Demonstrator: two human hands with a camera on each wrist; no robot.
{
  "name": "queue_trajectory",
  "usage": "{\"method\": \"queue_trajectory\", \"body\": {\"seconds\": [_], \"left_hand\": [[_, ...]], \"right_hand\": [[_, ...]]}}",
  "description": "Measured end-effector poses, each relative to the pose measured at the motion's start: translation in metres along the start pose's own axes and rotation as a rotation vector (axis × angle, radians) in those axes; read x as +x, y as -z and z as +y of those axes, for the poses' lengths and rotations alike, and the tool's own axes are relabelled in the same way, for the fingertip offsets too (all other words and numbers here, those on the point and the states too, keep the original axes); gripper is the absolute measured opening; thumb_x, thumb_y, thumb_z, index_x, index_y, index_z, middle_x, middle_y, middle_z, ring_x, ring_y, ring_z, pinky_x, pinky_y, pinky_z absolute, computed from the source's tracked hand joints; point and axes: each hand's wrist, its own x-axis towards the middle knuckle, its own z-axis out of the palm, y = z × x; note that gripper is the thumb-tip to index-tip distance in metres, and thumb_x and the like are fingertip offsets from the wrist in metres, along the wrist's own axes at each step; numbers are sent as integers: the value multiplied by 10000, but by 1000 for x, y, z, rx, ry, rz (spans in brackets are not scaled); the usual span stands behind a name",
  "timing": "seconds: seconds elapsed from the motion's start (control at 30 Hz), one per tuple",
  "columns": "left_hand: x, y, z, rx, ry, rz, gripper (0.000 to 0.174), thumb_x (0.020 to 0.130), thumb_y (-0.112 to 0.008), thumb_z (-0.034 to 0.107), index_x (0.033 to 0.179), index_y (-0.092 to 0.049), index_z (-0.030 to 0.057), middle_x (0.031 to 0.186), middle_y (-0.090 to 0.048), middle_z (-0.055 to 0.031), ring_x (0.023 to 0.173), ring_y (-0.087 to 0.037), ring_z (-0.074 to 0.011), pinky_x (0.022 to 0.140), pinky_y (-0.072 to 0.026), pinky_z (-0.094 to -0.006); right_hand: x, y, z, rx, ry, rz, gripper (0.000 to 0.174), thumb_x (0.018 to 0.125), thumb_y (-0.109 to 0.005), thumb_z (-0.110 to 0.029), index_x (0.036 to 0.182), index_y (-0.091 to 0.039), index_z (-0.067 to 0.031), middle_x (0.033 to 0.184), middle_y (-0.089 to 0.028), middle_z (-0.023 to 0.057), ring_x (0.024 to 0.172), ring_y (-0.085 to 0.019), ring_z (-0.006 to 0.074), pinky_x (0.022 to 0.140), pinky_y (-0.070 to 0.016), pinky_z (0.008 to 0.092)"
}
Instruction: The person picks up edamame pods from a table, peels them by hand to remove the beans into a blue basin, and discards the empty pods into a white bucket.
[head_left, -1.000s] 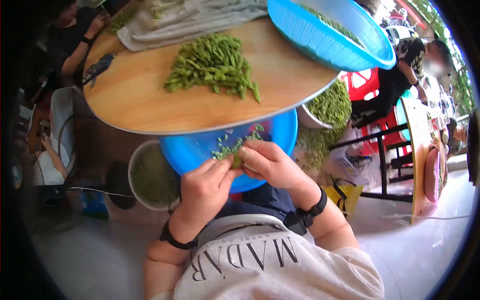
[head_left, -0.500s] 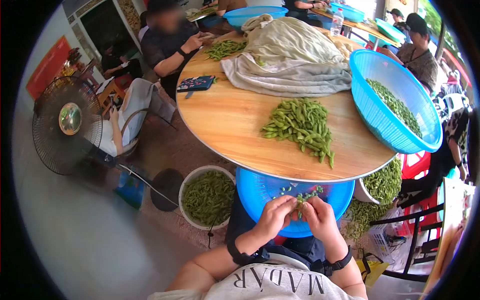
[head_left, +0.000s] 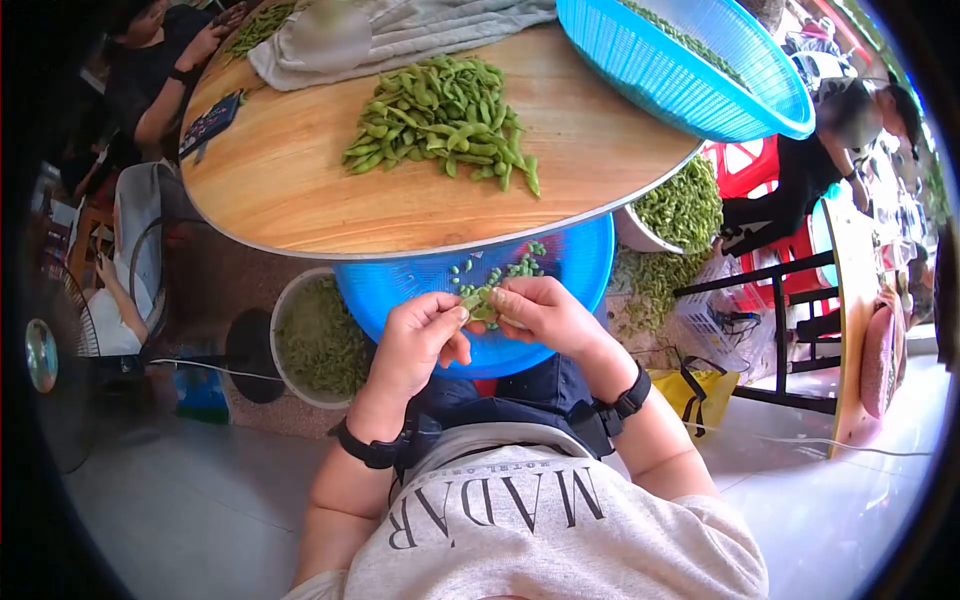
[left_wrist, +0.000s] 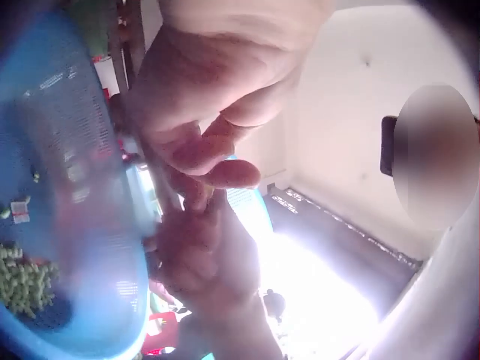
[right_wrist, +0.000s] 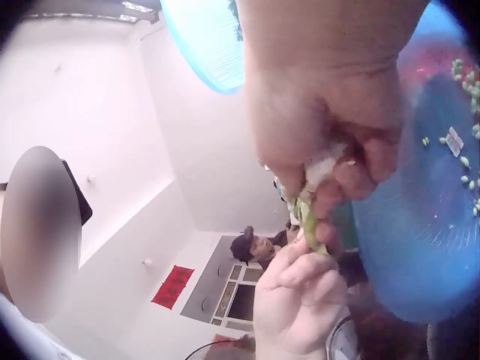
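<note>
Both hands meet over a blue plastic basket (head_left: 592, 262) on the person's lap. A green soybean pod (head_left: 480, 302) is pinched between them. The left hand (head_left: 418, 338) grips its left end between thumb and index finger, other fingers loosely bent. From the other side the right hand (head_left: 548, 314) pinches the pod with thumb and fingers. In the right wrist view the pod (right_wrist: 310, 225) spans the gap between the two hands' fingertips. Loose shelled beans (head_left: 525, 265) lie in the basket just beyond the hands.
A round wooden table (head_left: 290, 210) edges over the basket, bearing a pile of pods (head_left: 440, 115), a grey cloth (head_left: 410, 45) and a blue colander (head_left: 680, 90). Buckets of pods (head_left: 315, 345) (head_left: 680, 205) stand either side. A fan (head_left: 45, 350) is at left; people sit around.
The head view swung up and left, then back down. The hands stay over the basket; the pod now shows more between slightly parted fingertips.
</note>
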Motion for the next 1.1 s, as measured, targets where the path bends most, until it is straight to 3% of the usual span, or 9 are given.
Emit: {"method": "queue_trajectory", "body": {"seconds": [0.17,0.27,0.37,0.4,0.53,0.7,0.83,0.97,1.1], "left_hand": [[6,-4,-13,267,-116,153,114,885,-523,107,864,-582,12,682,-595,-36,434,-473,-52,379,-342,-185],[6,-3,-19,401,-206,178,114,880,-532,98,816,-567,10,638,-563,-17,423,-430,-38,373,-320,-189],[6,-1,-17,393,-206,192,116,868,-519,72,774,-546,9,620,-556,-27,402,-422,-44,351,-309,-200],[6,3,-17,423,-107,214,100,845,-561,80,789,-568,-3,600,-581,-26,465,-486,-55,418,-386,-221],[11,-1,-16,428,-79,174,105,847,-558,83,786,-565,-2,596,-578,-36,438,-473,-57,392,-366,-218],[9,-5,-10,78,43,-12,94,863,-510,60,816,-564,0,635,-563,-65,422,-427,-54,377,-296,-188],[5,-4,-11,-107,59,-85,113,864,-479,29,900,-571,-27,703,-588,-94,465,-470,-68,403,-335,-189],[3,2,-18,203,-34,12,145,856,-472,-19,992,-518,-38,700,-597,-88,491,-499,-78,433,-392,-212],[0,-3,-10,404,-124,68,243,841,-456,-52,1082,-438,-25,702,-605,-100,518,-526,-81,451,-408,-226]], "right_hand": [[4,-4,-10,-464,236,256,172,821,-619,-142,894,-600,13,669,-557,49,606,-501,90,538,-421,240],[14,1,4,-563,365,219,173,736,-629,-63,896,-608,0,684,-571,82,629,-533,109,563,-452,264],[17,8,14,-819,376,341,192,695,-634,-92,876,-630,-28,718,-586,152,616,-573,260,566,-471,329],[16,9,12,-874,400,375,196,698,-644,-107,879,-633,-32,718,-584,160,615,-567,278,563,-469,336],[7,-5,-5,-582,448,254,213,719,-698,-139,887,-625,-30,688,-583,134,617,-575,222,561,-453,310],[7,-3,5,-250,181,88,222,775,-693,-192,880,-619,-10,711,-605,42,642,-540,101,570,-442,259],[8,4,2,-164,96,35,187,794,-668,-156,899,-624,-7,688,-576,9,638,-491,59,545,-419,231],[8,4,-4,-786,325,314,205,709,-653,-118,872,-613,0,742,-595,164,695,-587,336,603,-482,378],[4,-9,-13,-654,526,186,184,735,-669,-124,877,-618,-18,688,-577,125,635,-578,280,559,-462,337]]}}
